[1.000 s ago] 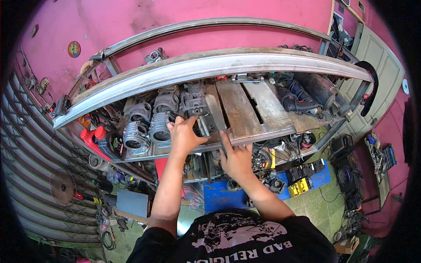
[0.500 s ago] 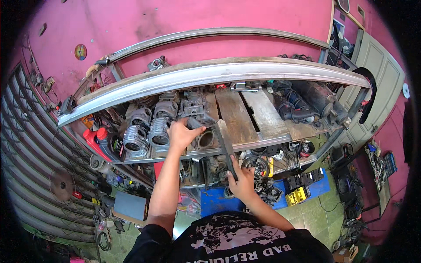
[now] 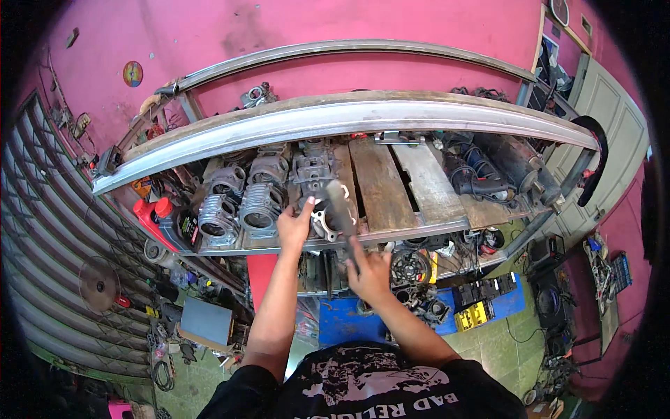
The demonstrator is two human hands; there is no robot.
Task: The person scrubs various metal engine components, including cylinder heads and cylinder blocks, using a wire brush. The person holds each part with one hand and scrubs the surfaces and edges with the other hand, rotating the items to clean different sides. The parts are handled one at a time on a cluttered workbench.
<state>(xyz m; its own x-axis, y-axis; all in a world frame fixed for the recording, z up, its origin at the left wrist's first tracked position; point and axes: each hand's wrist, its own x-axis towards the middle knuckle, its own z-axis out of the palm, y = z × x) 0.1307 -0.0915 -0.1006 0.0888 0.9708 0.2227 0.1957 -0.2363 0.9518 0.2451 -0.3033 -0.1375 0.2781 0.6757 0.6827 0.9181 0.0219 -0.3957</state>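
My left hand (image 3: pixel 296 227) grips the left side of a metal engine cylinder (image 3: pixel 322 222), its thumb on the rim. The cylinder's pale, bright gasket face and round bore are turned toward me at the shelf's front edge. My right hand (image 3: pixel 371 278) is closed round the lower end of a long, flat grey file (image 3: pixel 340 208). The file slants up and left across the cylinder and hides part of its bore; motion blurs it. I cannot tell whether it touches the face. Beside my left hand stands a finned cylinder (image 3: pixel 261 209), with another finned cylinder (image 3: pixel 218 216) farther left.
A metal rail (image 3: pixel 349 119) spans above the shelf. Wooden boards (image 3: pixel 382 185) lie to the right, with power tools (image 3: pixel 481 178) beyond. At the shelf's left end stand a red bottle (image 3: pixel 148 218) and a dark bottle (image 3: pixel 178 227). Below, parts lie on a blue sheet (image 3: pixel 345 318).
The file has swung left across the cylinder, and my right hand has shifted slightly left. The cylinder's bright face now shows; my left hand has moved lower along its side.
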